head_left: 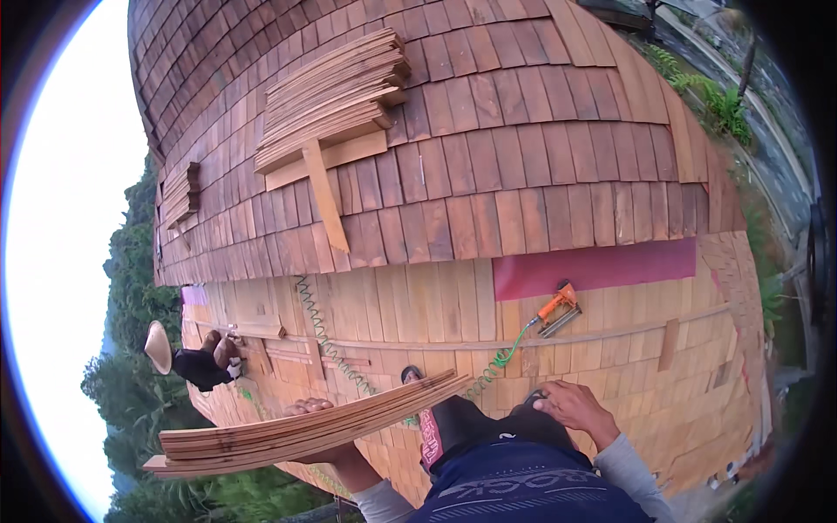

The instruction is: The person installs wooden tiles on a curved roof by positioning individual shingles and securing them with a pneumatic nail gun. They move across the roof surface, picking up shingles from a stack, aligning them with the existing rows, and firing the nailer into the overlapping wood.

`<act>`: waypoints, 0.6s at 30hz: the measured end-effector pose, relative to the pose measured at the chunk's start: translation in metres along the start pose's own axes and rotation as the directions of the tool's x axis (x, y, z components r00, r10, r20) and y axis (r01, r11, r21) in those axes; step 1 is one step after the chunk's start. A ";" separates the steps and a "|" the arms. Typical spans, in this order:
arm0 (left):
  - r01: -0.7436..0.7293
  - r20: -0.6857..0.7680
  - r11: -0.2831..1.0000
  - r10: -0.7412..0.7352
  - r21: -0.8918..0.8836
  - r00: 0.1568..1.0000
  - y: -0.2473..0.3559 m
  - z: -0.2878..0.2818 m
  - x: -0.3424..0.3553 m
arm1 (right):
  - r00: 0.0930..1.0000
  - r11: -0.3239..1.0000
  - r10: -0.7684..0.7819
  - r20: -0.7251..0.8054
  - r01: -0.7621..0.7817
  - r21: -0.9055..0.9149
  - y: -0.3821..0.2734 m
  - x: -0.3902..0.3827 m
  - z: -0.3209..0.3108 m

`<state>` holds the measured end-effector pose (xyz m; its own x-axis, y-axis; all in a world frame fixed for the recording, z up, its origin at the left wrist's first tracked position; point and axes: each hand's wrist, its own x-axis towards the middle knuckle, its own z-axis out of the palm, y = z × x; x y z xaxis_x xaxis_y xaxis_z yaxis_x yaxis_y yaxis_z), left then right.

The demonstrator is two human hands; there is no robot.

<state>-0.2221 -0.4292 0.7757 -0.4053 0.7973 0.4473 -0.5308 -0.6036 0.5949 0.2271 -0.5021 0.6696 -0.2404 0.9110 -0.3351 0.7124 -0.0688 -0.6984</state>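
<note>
Wooden shingles [305,427], a whole stack, held above the lower-left edge of the roof [610,375], left hand [309,406] with fingers clamped around them! Right hand [574,408] sits by the dark trouser leg [532,424], finger spread unclear; orange nail gun [558,305] lies beyond.

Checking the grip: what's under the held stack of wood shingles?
The left hand: fingers show beyond the stack, wrist on the near side. The palm is covered.
</note>
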 end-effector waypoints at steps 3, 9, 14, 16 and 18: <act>0.022 0.007 1.000 -0.022 -0.020 1.000 -0.018 -0.014 -0.040 | 0.996 0.995 -0.090 0.013 0.091 -0.041 0.014 0.006 -0.009; 0.084 -0.359 0.913 -0.240 -0.399 0.902 -0.047 -0.028 -0.110 | 0.999 0.999 -0.035 -0.010 0.034 -0.032 0.082 -0.013 -0.026; 0.071 -0.567 0.857 -0.397 -0.511 0.721 -0.061 -0.072 -0.171 | 0.979 0.978 0.097 0.178 -0.061 -0.198 0.105 -0.012 -0.051; 0.073 -0.612 0.856 -0.423 -0.511 0.668 -0.064 -0.088 -0.186 | 0.958 0.949 0.108 0.267 -0.019 -0.315 0.106 0.004 -0.070; 0.127 -0.672 0.850 -0.487 -0.511 0.558 -0.063 -0.099 -0.198 | 0.930 0.898 0.159 0.332 0.003 -0.440 0.115 0.023 -0.083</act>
<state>-0.1824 -0.5497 0.5831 -0.4679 0.7363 -0.4887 -0.8829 -0.4141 0.2215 0.3585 -0.4551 0.6340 -0.3291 0.7007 -0.6329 0.9289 0.1199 -0.3503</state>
